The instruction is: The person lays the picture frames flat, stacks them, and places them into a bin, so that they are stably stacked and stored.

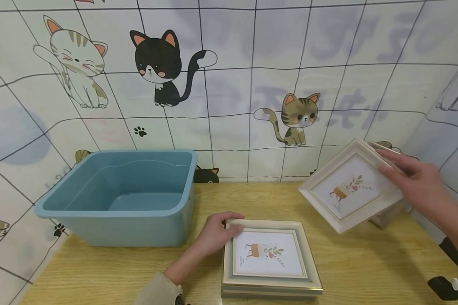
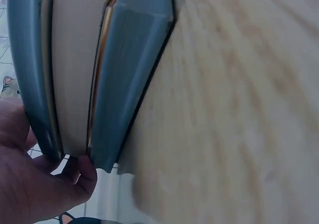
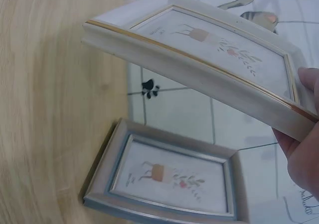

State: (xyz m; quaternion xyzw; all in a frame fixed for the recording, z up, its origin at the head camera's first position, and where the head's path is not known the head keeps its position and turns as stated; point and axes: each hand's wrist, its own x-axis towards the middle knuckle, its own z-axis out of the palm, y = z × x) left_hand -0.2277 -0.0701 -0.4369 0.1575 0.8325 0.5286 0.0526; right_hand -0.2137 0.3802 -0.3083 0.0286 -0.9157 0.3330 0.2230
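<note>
Nearest to us, a stack of picture frames (image 1: 269, 254) lies on the tabletop (image 1: 351, 271); the left hand (image 1: 215, 235) pinches its left edge, with the thumb on top. We judge the work only partly done: these frames are gathered, while two others are outside the stack. Farther right, the cream frame (image 1: 347, 186) is in the air, tilted, held by its upper right side in the grip of the right hand (image 1: 416, 176). Behind it, we see a grey-blue frame (image 3: 167, 176) standing tilted. Leftward is the blue tub (image 1: 126, 228); beyond everything, the cat-patterned wall (image 1: 229, 127).
</note>
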